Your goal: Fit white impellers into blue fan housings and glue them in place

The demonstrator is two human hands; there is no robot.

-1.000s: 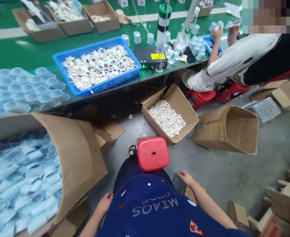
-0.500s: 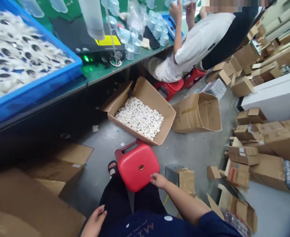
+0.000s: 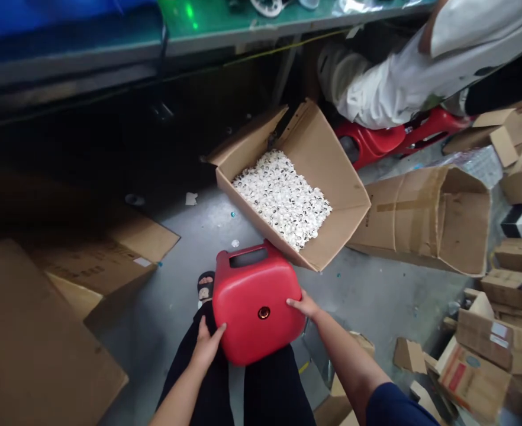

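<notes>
A red plastic stool [image 3: 247,296] with a slot in its side and a round hole in the seat is in front of my legs. My right hand [image 3: 305,306] grips its right edge, thumb on the seat and the other fingers hidden below the rim. At the left edge my left hand [image 3: 208,344] has thumb and forefinger apart, the thumb tip against the stool. Just beyond the stool, an open cardboard box [image 3: 265,220] contains a heap of small white pieces with dark marks [image 3: 283,195].
A green-topped workbench [image 3: 216,21] runs along the far side. A seated person in white clothing [image 3: 389,83] is on a red stool [image 3: 376,142] at the far right. An open carton [image 3: 412,219] lies to the right, and large cardboard boxes [image 3: 34,331] are at left.
My view has tilted down towards the floor. The right hand has closed on the stool's edge, and the left hand has come up from my lap to the stool's left side.
</notes>
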